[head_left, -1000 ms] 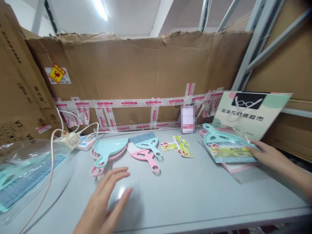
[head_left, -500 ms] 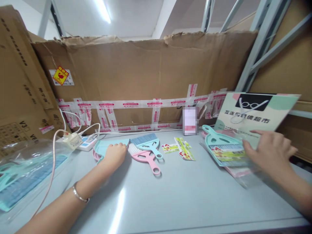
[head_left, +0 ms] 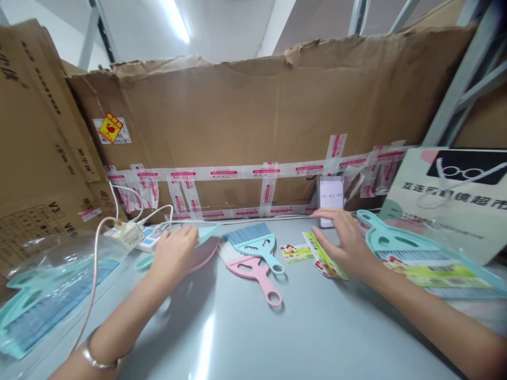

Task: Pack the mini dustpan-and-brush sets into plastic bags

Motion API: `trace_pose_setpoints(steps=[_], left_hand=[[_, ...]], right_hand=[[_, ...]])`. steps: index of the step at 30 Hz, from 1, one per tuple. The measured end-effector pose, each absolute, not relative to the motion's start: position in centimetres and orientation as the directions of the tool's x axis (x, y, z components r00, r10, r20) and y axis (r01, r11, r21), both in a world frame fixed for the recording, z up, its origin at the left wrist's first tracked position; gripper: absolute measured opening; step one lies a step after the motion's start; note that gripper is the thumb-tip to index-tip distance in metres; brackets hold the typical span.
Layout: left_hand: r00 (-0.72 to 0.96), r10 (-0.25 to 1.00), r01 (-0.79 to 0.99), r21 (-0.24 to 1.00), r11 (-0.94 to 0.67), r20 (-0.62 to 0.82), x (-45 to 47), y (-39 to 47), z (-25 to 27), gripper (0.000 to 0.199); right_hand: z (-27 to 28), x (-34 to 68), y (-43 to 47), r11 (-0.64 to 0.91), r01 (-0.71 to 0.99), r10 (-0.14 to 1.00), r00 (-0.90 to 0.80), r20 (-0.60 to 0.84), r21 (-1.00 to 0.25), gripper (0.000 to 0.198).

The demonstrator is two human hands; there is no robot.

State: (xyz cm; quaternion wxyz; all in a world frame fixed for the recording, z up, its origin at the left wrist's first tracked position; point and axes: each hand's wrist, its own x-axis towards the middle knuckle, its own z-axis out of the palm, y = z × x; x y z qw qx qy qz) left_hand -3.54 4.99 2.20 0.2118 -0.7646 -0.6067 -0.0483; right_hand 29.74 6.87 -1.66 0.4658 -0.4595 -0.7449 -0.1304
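My left hand [head_left: 176, 250] is closed on a teal dustpan [head_left: 209, 232], tilted over a pink dustpan [head_left: 206, 257] that it partly hides. Right of them, a small teal brush with blue bristles [head_left: 259, 247] overlaps a pink brush with white bristles [head_left: 255, 269]. My right hand [head_left: 348, 240] holds nothing, its thumb and fingers apart above the yellow-green printed cards [head_left: 327, 261]. Another such card [head_left: 295, 253] lies just left of these. At the right, a teal dustpan and brush set [head_left: 415, 248] with a printed card sits in clear wrap.
Along the back stands a large taped cardboard box [head_left: 245, 116], a phone [head_left: 331, 195] propped before it. A white paper bag [head_left: 412, 184] stands at the right. At the left are a wrapped teal set [head_left: 59, 295], a plug adapter [head_left: 129, 235] and a loose cable [head_left: 95, 274].
My left hand has tilted the teal dustpan up, so more of the pink one shows. My right hand has moved left from the wrapped set to the cards. The view has shifted slightly.
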Motion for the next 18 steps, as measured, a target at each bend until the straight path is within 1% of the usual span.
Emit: trace_pose_setpoints(steps=[1,2,3,5,6,8,9,10,12,13,14,15,16,17,18], left_hand=[[0.313,0.855,0.932,-0.306,-0.193,0.414,-3.7,4.8,2.5,0.020],[0.399,0.780,0.904,-0.350,-0.246,0.482,-3.7,4.7,2.9,0.020],[0.506,0.687,0.857,-0.394,-0.332,0.521,-3.7,4.4,3.1,0.019],[0.713,0.455,0.695,-0.456,-0.556,0.533,-3.3,3.8,3.4,0.018],[0.790,0.330,0.585,-0.473,-0.659,0.517,-2.9,3.4,3.5,0.017],[0.873,0.125,0.374,-0.481,-0.793,0.472,-2.0,2.6,3.4,0.016],[0.891,0.055,0.293,-0.481,-0.827,0.450,-1.6,2.2,3.2,0.016],[0.903,0.003,0.231,-0.480,-0.846,0.429,-1.3,1.8,3.0,0.015],[0.916,-0.052,0.156,-0.473,-0.867,0.398,-0.8,1.6,2.5,0.014],[0.913,-0.052,0.155,-0.460,-0.874,0.406,-0.8,1.6,2.2,0.014],[0.892,-0.024,0.194,-0.433,-0.880,0.450,-0.7,1.7,1.9,0.014],[0.849,0.055,0.283,-0.364,-0.887,0.525,-0.7,1.9,1.6,0.015],[0.766,0.189,0.405,-0.234,-0.884,0.614,-0.6,2.1,1.3,0.018],[0.632,0.365,0.522,-0.027,-0.853,0.684,-0.4,2.2,0.9,0.024],[0.462,0.563,0.585,0.241,-0.774,0.685,-0.2,2.3,0.6,0.031]], right_hand=[[-2.0,29.8,6.5,0.558,0.777,0.584,-0.118,0.803,-0.291,0.020],[-2.2,29.9,6.2,0.563,0.735,0.615,-0.068,0.785,-0.377,0.020],[-2.2,29.8,6.0,0.557,0.673,0.660,-0.004,0.751,-0.487,0.019],[-2.2,29.5,5.7,0.506,0.480,0.777,0.107,0.620,-0.717,0.020],[-2.1,29.1,5.6,0.460,0.356,0.838,0.129,0.530,-0.814,0.023],[-2.0,28.3,5.3,0.311,0.087,0.945,0.073,0.318,-0.946,0.032],[-1.9,27.9,5.1,0.207,-0.029,0.978,0.002,0.207,-0.978,0.038],[-1.9,27.5,4.7,0.091,-0.118,0.991,-0.084,0.101,-0.989,0.042],[-2.0,26.9,4.0,-0.117,-0.188,0.968,-0.240,-0.070,-0.975,0.042],[-2.0,26.6,3.6,-0.178,-0.193,0.953,-0.278,-0.120,-0.965,0.041],[-2.0,26.4,3.3,-0.203,-0.208,0.951,-0.276,-0.142,-0.957,0.039],[-2.0,26.1,3.1,-0.198,-0.242,0.960,-0.243,-0.138,-0.950,0.040],[-2.0,25.7,2.8,-0.166,-0.293,0.976,-0.184,-0.115,-0.941,0.041],[-2.0,25.3,2.7,-0.115,-0.348,0.991,-0.106,-0.082,-0.930,0.043],[-2.1,24.8,2.5,-0.057,-0.391,0.998,-0.029,-0.050,-0.918,0.046]])
